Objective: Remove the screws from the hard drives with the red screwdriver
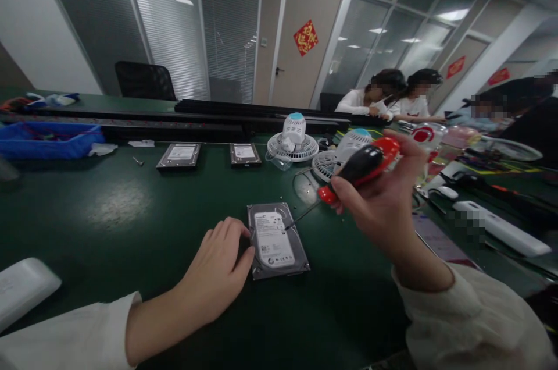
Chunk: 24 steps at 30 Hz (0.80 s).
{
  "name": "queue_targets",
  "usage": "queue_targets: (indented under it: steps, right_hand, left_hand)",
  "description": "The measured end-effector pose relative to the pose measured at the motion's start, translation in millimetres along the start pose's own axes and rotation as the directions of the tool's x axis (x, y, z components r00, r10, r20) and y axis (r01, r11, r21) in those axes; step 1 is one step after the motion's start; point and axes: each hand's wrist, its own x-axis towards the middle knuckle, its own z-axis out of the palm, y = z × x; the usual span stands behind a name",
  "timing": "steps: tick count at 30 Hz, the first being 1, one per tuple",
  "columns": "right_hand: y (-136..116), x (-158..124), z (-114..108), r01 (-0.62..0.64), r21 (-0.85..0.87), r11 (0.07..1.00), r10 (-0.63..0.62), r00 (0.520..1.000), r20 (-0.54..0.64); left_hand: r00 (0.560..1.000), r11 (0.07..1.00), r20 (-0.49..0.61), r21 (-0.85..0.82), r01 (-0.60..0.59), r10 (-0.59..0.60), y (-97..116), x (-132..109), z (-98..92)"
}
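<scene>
Steadying the hard drive (277,240) with my left hand (220,265), I keep my fingers curled against its left edge, the thumb low at the near corner, so my grip is narrow and pressed to the side rather than wrapped round it. The drive lies flat on the green table (108,207), label up, just to the right of that hand and below and to the left of my right hand.

My right hand (383,201) is closed round the red and black handle of a screwdriver (353,175), raised above the table, with the thin shaft slanting down and leftward from it. The tip sits at the drive's upper right edge; whether it is seated in a screw I cannot tell.

I judge the drive to be dense for its bulk, stiff and metal-cased, so it will not flex under pressure, but its smooth shell may slide on the mat if pushed from one side only. The label face and the board beneath look like poor places to press. The bare side rails seem the safest hold, thumb on one long edge and fingers on the other.

Beyond my right hand stand small white fans (293,140), and farther from my left lie two more drives (178,155).
</scene>
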Motion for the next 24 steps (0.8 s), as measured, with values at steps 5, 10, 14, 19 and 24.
queue_targets:
  steps: [5,10,14,19,24]
  right_hand:
    - [-1.9,39.2,32.5,-0.203,0.309,0.929,0.16,0.974,0.159]
    - [-9.7,42.7,52.7,-0.272,0.36,0.892,0.204,0.955,0.216]
    - [-10.5,22.2,54.6,-0.257,0.38,0.888,0.187,0.959,0.213]
    - [-5.6,2.5,49.0,-0.127,0.219,0.967,0.123,0.992,0.032]
    - [2.3,1.8,48.9,-0.094,0.053,0.994,0.093,0.996,0.012]
  left_hand:
    - [0.999,0.999,-0.015,0.026,-0.042,0.043,4.1,-10.5,1.2]
    - [0.993,0.993,-0.043,0.063,-0.104,0.107,2.0,-20.1,6.0]
    - [0.981,0.977,-0.071,0.125,-0.173,0.183,-3.3,-27.2,12.4]
    - [0.968,0.954,-0.071,0.197,-0.224,0.241,-4.5,-31.9,15.5]
    - [0.967,0.944,-0.049,0.234,-0.232,0.25,-2.3,-32.5,15.7]
